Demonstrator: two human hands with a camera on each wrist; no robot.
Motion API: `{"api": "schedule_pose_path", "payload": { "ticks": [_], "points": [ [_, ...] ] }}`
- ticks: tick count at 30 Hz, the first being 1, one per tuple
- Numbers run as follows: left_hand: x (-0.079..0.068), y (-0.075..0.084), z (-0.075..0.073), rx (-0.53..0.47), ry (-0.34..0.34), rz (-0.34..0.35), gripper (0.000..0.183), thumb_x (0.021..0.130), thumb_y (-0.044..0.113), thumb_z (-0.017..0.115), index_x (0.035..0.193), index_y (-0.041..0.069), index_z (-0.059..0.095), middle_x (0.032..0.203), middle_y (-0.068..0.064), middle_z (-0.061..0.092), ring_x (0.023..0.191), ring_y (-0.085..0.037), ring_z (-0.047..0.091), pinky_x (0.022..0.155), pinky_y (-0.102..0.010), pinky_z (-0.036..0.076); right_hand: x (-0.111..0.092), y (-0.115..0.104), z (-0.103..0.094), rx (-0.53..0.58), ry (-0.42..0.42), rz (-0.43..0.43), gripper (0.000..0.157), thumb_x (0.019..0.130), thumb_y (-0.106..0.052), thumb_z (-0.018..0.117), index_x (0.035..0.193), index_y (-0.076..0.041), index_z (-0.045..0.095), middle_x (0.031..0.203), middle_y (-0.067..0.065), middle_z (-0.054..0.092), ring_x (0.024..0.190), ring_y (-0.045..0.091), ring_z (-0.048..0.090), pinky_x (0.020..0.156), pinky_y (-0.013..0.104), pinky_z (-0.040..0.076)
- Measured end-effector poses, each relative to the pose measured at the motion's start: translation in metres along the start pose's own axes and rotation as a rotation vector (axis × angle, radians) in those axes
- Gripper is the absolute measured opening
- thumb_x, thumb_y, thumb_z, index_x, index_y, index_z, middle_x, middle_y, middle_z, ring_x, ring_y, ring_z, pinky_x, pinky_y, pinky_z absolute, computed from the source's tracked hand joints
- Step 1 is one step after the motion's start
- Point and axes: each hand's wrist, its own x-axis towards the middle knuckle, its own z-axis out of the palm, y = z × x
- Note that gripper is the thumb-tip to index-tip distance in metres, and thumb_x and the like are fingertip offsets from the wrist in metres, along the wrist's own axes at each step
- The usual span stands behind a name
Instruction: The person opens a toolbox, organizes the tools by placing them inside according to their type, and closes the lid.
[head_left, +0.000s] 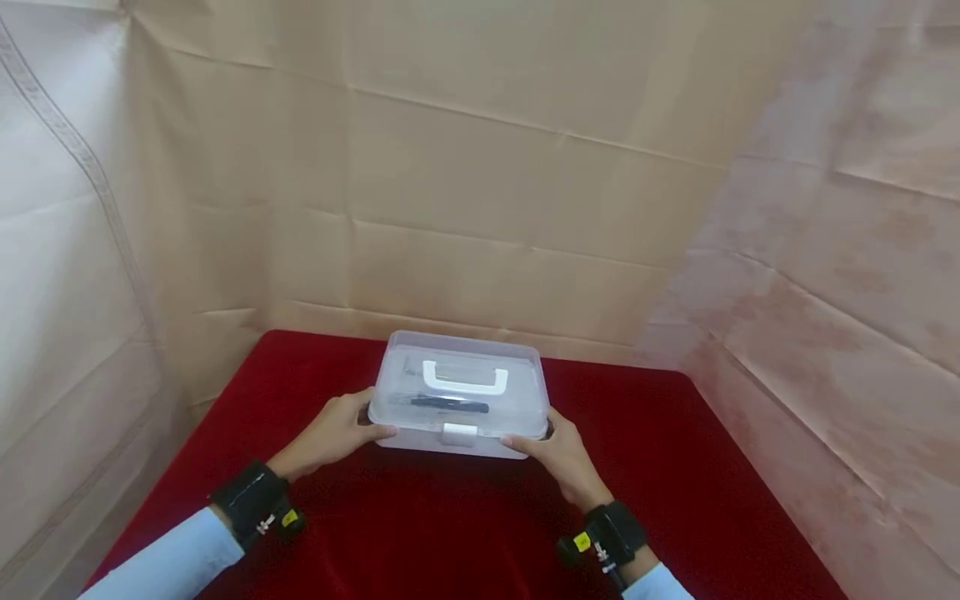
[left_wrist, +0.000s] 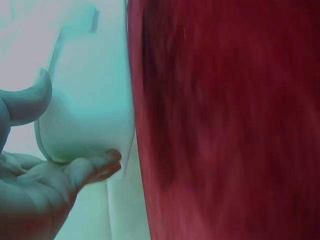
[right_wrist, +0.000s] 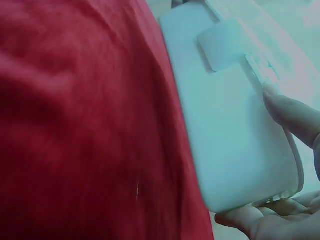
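A translucent plastic storage box [head_left: 517,404] with its lid down is in the middle of the head view. Its lid carries a white handle [head_left: 465,387], and a white latch [head_left: 459,434] closes the front. Through the lid shows a dark, elongated item [head_left: 450,405] whose kind is unclear. At the box's left end, my left hand [head_left: 337,429] grips it, thumb at the front and fingers along the side. My right hand [head_left: 562,458] holds the right end in the same way. Both wrist views show the thumbs at the box's front upper edge and fingers against its ends.
Red cloth [head_left: 450,525] covers the table under the box. Beige sheeting [head_left: 487,183] hangs behind the table, with pale sheeting [head_left: 67,292] on the left and more [head_left: 847,333] on the right. Each wrist wears a black strap [head_left: 251,500] with a small camera.
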Motion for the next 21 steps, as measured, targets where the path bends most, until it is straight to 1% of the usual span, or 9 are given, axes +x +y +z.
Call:
{"api": "schedule_pose_path", "payload": {
  "ticks": [3, 8, 12, 16, 19, 21],
  "points": [
    [0.000, -0.013, -0.023, -0.008, -0.002, -0.010, 0.066, 0.086, 0.031, 0.073, 0.144, 0.012, 0.047, 0.125, -0.005, 0.062, 0.104, -0.021, 0.063, 0.081, -0.032, 0.050, 0.014, -0.007, 0.020, 0.017, -0.034, -0.039, 0.081, 0.069, -0.043, 0.085, 0.138, -0.021, 0.049, 0.121, 0.004, 0.062, 0.103, 0.027, 0.060, 0.086, 0.037, 0.050],
    [-0.006, -0.038, -0.058, 0.005, -0.004, -0.066, 0.069, 0.087, 0.032, 0.073, 0.145, 0.008, 0.046, 0.124, -0.009, 0.062, 0.102, -0.024, 0.062, 0.082, -0.035, 0.051, 0.038, -0.017, 0.057, 0.040, -0.088, -0.095, 0.078, 0.071, -0.041, 0.084, 0.139, -0.022, 0.050, 0.120, 0.002, 0.063, 0.105, 0.024, 0.059, 0.084, 0.035, 0.049],
    [-0.011, -0.054, -0.084, 0.019, 0.010, -0.098, 0.067, 0.088, 0.030, 0.072, 0.143, 0.002, 0.046, 0.122, -0.012, 0.063, 0.103, -0.027, 0.062, 0.084, -0.037, 0.050, 0.053, -0.025, 0.083, 0.014, -0.113, -0.119, 0.077, 0.072, -0.042, 0.083, 0.138, -0.021, 0.050, 0.119, 0.000, 0.063, 0.103, 0.023, 0.060, 0.083, 0.035, 0.049],
    [-0.020, -0.072, -0.100, -0.021, 0.038, -0.098, 0.061, 0.089, 0.023, 0.071, 0.138, -0.005, 0.049, 0.118, -0.017, 0.063, 0.104, -0.030, 0.061, 0.083, -0.035, 0.049, 0.064, -0.029, 0.106, -0.029, -0.126, -0.126, 0.076, 0.072, -0.043, 0.083, 0.137, -0.021, 0.050, 0.119, -0.002, 0.063, 0.100, 0.021, 0.061, 0.083, 0.035, 0.050],
    [-0.025, -0.084, -0.107, -0.048, 0.058, -0.084, 0.056, 0.089, 0.020, 0.071, 0.134, -0.008, 0.051, 0.115, -0.019, 0.064, 0.104, -0.028, 0.062, 0.083, -0.031, 0.049, 0.071, -0.031, 0.119, -0.041, -0.127, -0.144, 0.074, 0.072, -0.042, 0.083, 0.136, -0.020, 0.052, 0.116, -0.004, 0.064, 0.098, 0.019, 0.061, 0.081, 0.033, 0.050],
    [-0.026, -0.090, -0.111, -0.062, 0.068, -0.081, 0.057, 0.089, 0.019, 0.071, 0.133, -0.009, 0.051, 0.115, -0.020, 0.064, 0.103, -0.026, 0.062, 0.082, -0.029, 0.049, 0.075, -0.033, 0.126, -0.039, -0.128, -0.157, 0.072, 0.072, -0.041, 0.084, 0.134, -0.019, 0.053, 0.114, -0.004, 0.065, 0.097, 0.018, 0.061, 0.080, 0.032, 0.049]
  ]
}}
